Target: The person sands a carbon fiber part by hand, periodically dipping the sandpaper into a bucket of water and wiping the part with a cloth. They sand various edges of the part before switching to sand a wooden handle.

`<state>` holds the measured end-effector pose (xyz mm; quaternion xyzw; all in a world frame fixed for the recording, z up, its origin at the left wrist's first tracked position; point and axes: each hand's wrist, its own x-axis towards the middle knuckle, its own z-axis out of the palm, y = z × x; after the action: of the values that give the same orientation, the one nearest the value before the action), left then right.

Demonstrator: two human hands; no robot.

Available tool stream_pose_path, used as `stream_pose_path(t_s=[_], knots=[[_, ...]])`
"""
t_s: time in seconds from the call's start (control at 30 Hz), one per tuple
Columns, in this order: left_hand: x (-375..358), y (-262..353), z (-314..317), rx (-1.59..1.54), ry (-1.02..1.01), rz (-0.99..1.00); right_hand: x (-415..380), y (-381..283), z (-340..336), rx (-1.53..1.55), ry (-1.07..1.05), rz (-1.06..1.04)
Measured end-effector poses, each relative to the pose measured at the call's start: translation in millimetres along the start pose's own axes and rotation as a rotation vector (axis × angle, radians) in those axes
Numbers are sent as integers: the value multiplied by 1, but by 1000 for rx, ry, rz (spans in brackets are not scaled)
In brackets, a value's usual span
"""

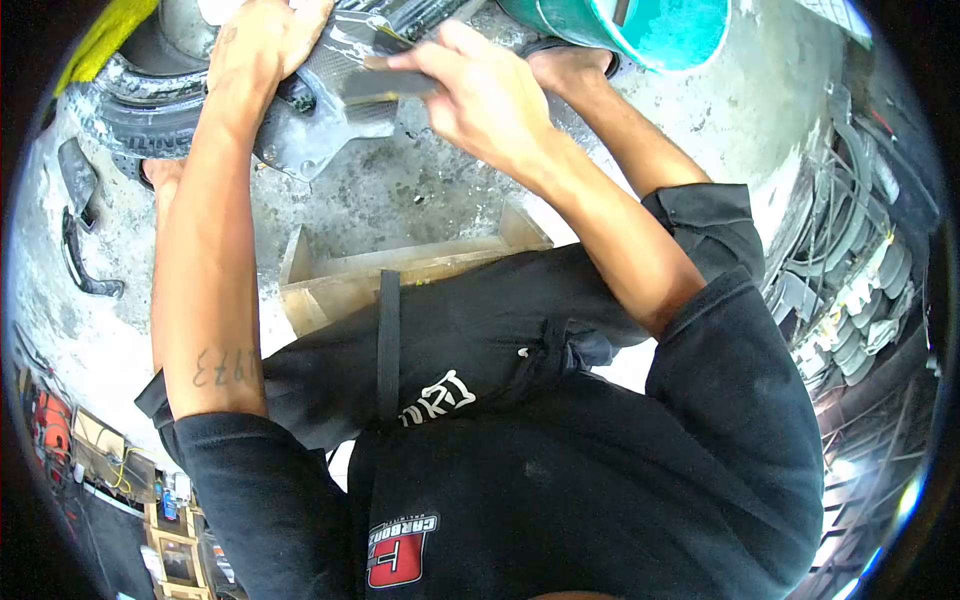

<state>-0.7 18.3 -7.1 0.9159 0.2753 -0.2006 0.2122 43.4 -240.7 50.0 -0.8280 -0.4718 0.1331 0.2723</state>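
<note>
At the top edge, my left hand [268,48] is closed on a grey carbon-weave panel [318,128], its fingertips partly cut off by the frame. The panel has a wet-looking, glossy surface and lies across a black tyre [150,112] smeared with white residue. My right hand [482,98], slightly blurred, grips a flat dark sanding block [382,86] between thumb and fingers. That block overlaps the right side of the panel in this view.
A teal bucket [727,35] stands at the upper right, near my foot. Below me is a low wooden stool [415,262]. Black curved pieces [82,235] lie on the stained floor at left; stacked dark parts [865,270] line the right. Yellow cloth [105,38] hangs upper left.
</note>
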Motion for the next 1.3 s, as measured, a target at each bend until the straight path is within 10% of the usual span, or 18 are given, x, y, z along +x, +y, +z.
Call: stream_pose_path(t_s=[0.5,0.57,1.0,1.3], knots=[[-39,37,-10,-88,287,-158,-8,-9,2,-35,0,-55],[3,-3,7,-59,37,-12,9,-7,18,-39,31,-46],[-12,5,3,-7,145,-17,-14,4,-4,-107,-140,-90],[2,-9,5,80,90,-11,23,-4,-13,-53,199,-55]])
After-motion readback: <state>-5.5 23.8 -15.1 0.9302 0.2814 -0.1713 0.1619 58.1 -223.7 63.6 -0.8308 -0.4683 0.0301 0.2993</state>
